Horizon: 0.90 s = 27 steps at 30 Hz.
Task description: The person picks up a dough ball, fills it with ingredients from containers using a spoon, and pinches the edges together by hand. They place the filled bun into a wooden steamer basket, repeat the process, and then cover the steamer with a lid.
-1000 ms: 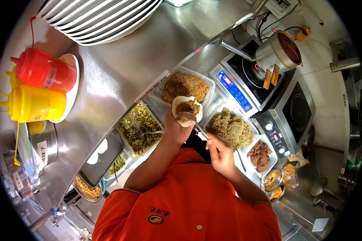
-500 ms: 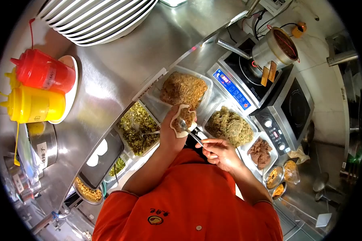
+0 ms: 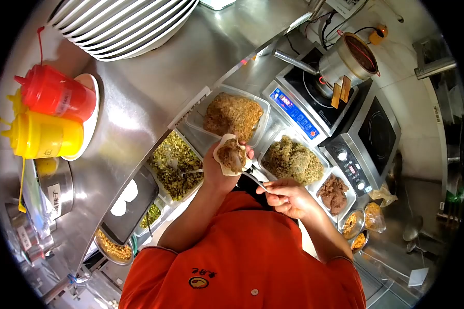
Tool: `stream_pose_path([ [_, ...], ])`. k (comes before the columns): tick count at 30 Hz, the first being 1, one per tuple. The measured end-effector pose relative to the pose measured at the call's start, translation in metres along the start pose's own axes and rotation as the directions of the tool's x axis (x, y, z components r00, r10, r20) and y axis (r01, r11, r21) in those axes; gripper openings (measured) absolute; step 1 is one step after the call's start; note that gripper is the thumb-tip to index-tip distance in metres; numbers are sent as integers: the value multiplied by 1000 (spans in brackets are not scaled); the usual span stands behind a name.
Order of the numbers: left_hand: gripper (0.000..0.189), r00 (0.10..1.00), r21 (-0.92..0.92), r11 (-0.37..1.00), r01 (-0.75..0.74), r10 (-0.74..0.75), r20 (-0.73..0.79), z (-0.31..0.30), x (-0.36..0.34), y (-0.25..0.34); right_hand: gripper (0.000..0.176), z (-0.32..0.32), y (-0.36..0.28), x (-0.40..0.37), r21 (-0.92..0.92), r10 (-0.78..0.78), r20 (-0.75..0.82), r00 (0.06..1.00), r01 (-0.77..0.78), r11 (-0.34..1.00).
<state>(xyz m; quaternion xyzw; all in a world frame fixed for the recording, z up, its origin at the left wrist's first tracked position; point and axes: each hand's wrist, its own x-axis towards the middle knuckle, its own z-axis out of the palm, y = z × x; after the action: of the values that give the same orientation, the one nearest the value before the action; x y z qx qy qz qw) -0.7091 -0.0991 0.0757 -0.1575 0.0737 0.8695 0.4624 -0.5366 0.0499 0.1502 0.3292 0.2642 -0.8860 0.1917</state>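
My left hand (image 3: 215, 172) cups a round white dough wrapper (image 3: 225, 168) with brown filling (image 3: 232, 155) in its middle. In my right hand (image 3: 287, 198), the fingers are closed on the handle of a metal spoon (image 3: 255, 180), whose head end is at the wrapper's right edge. Just beyond my left hand is a clear tub of brown filling (image 3: 232, 114). A tub of greenish filling (image 3: 294, 159) lies beyond my right hand, with a white tray of dark red-brown filling (image 3: 333, 194) to its right.
Chopped greens (image 3: 175, 165) fill a container at the left, near a dark tray (image 3: 144, 198) with white wrappers. A pot (image 3: 345, 59) stands on an induction cooker (image 3: 299, 114). Red (image 3: 62, 95) and yellow (image 3: 44, 135) bottles, and stacked plates (image 3: 123, 26), are at the upper left.
The spoon's head has moved from over the filling toward the wrapper's lower right edge. My right hand has shifted slightly, and the wrapper is turned a little in my left hand.
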Motion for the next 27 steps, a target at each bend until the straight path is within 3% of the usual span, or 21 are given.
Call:
stream_pose_path([
  [1, 42, 1000, 1, 1000, -3, 3, 2, -1, 1, 1, 26, 0, -2, -1, -16, 34, 36, 999, -34, 999],
  [2, 41, 1000, -4, 1000, 3, -3, 24, -4, -1, 2, 26, -12, -3, -2, 84, -75, 170, 983, 62, 995],
  [3, 40, 999, -8, 1000, 10, -10, 47, -5, -2, 2, 25, -6, -6, -5, 91, -71, 149, 986, 58, 994],
  [5, 39, 1000, 24, 1000, 6, -7, 28, -3, -1, 0, 25, -2, -12, 1, 19, -28, -51, 998, 29, 999],
  [7, 39, 1000, 58, 998, 0, -1, 13, -3, 2, -2, 24, 0, -10, 1, -6, -37, -37, 999, 37, 999],
  [9, 37, 986, 194, 974, -116, 137, -99, -6, 1, -3, 24, 9, -7, -4, -147, -116, -30, 993, 111, 983],
  [10, 37, 985, 192, 974, -121, 142, -101, -6, 1, -2, 24, 17, -5, -9, -284, -195, -89, 977, 163, 945],
  [11, 33, 985, 151, 983, -105, 125, -123, -7, 1, -1, 24, 18, 2, -5, -287, -190, -86, 978, 159, 945],
  [12, 30, 984, 109, 990, -91, 106, -144, -1, 0, 0, 24, 18, 10, 1, -672, -538, -2, 843, 398, 625],
  [13, 30, 983, 107, 990, -96, 111, -144, 4, -4, 0, 25, 20, 14, 6, -879, -751, 229, 620, 463, 115],
  [14, 28, 944, 792, 564, -235, 327, 47, 11, -11, 0, 27, 22, 11, 6, -947, -732, 216, 646, 322, 4],
  [15, 29, 886, 934, -243, -262, 322, 332, 18, -15, 0, 27, 22, 13, 6, -947, -730, 218, 647, 322, 3],
  [16, 43, 870, 908, -323, -266, 325, 370, 16, -13, 3, 28, 21, 15, 9, -937, -769, 297, 566, 330, -120],
  [17, 43, 867, 908, -323, -265, 332, 371, 17, -11, 6, 29, 19, 16, 12, -915, -790, 377, 483, 325, -238],
  [19, 37, 838, 850, -411, -331, 286, 464, 23, -14, 7, 34, 15, 21, 11, -939, -777, 330, 536, 273, -210],
  [20, 32, 844, 900, -294, -321, 343, 413, 31, -15, 3, 36, 14, 21, 11, -929, -774, 366, 516, 257, -267],
  [21, 32, 839, 898, -296, -327, 346, 419, 29, -11, 5, 39, 13, 18, 13, -914, -767, 406, 496, 242, -327],
  [23, 32, 807, 820, -464, -335, 308, 504, 18, -11, 8, 44, 15, 21, 9, -919, -761, 393, 515, 217, -328],
  [25, 30, 846, 855, -384, -348, 265, 463, 23, -11, 8, 44, 18, 19, 7, -916, -771, 401, 495, 242, -320],
  [26, 31, 931, 826, 451, -338, 287, 225, 12, -3, 4, 44, 19, 20, 6, -917, -771, 399, 496, 240, -320],
  [27, 33, 992, 212, 970, -119, 110, 55, 11, 1, 3, 44, 21, 22, 6, -910, -780, 414, 469, 241, -338],
])
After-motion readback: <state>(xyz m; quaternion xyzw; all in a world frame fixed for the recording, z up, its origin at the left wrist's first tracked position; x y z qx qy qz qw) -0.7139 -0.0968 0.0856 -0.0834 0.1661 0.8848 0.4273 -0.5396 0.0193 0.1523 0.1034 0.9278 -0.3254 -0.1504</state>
